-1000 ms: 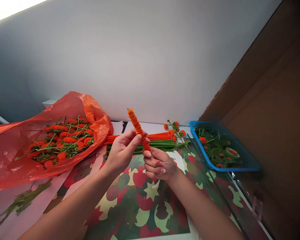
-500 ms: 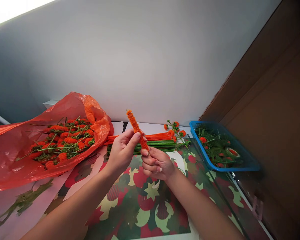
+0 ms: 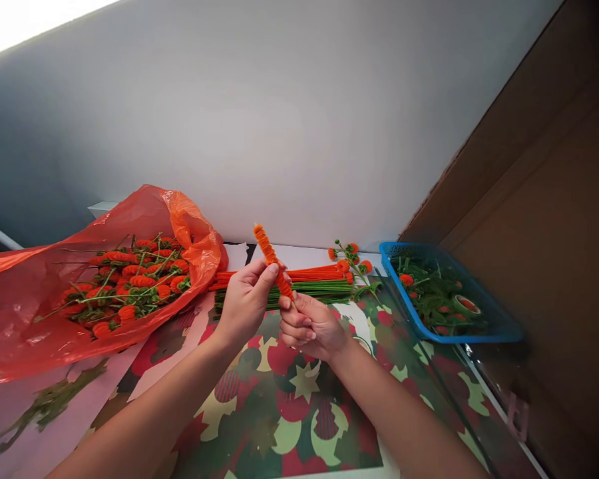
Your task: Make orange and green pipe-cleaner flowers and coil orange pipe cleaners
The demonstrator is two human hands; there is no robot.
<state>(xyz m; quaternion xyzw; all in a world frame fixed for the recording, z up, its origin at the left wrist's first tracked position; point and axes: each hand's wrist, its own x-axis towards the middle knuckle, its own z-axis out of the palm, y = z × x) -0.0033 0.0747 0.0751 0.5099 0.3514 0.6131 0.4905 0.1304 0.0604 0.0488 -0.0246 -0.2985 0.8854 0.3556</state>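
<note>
An orange pipe cleaner (image 3: 266, 245) is wound in a tight coil and held slanted above the table, its upper end leaning left. My left hand (image 3: 249, 293) pinches the coil around its middle between thumb and fingers. At its lower end my right hand (image 3: 312, 324) is closed, with thumb and forefinger on a thin stem there; the other fingers are curled in. Behind both hands lie a bundle of straight orange pipe cleaners (image 3: 309, 273) and a bundle of green pipe cleaners (image 3: 324, 291).
To the left an orange plastic bag (image 3: 199, 233) holds several orange coiled flowers (image 3: 142, 281) with green stems. A blue basket (image 3: 414, 326) with greenery and a tape roll (image 3: 466, 305) stands right. A flower sprig (image 3: 362, 266) lies before it. Patterned paper (image 3: 279, 412) covers the table.
The coil's upper tip sits slightly lower, and less of the stem shows above it. My right hand has shifted a little left and some stem shows beneath the coil.
</note>
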